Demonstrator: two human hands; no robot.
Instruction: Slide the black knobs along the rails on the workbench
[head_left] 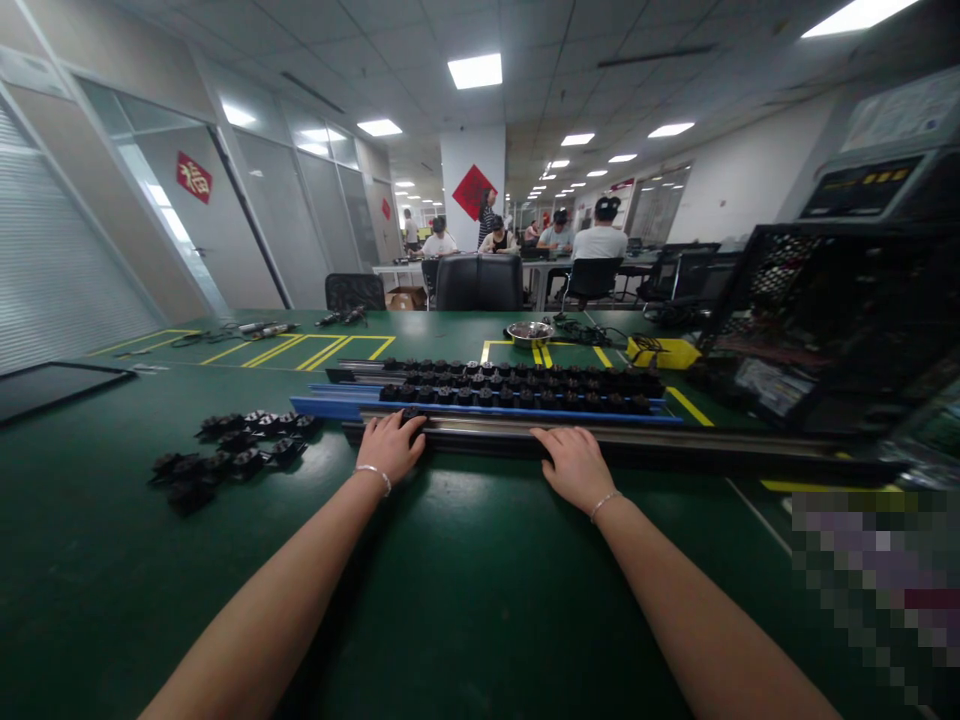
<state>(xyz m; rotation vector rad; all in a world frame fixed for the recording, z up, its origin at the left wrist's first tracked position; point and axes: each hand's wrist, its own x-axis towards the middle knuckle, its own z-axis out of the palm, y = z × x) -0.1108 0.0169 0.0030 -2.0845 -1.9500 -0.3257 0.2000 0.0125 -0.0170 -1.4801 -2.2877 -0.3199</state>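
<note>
Steel rail [480,428] under right grip [574,465]

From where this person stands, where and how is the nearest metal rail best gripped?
Two-handed, spaced along its near edge, from the near side: the rail lies flat and long, so one grip would probably tip it. The left hand and right hand rest there.

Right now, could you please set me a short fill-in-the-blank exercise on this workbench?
1. The left hand and right hand rest on a long silver metal rail lying on a ____ table.
2. The loose small black plastic parts lie to the ____ of the left hand.
3. Rows of black round parts sit on long ____ strips.
Missing: green; left; blue.
</note>
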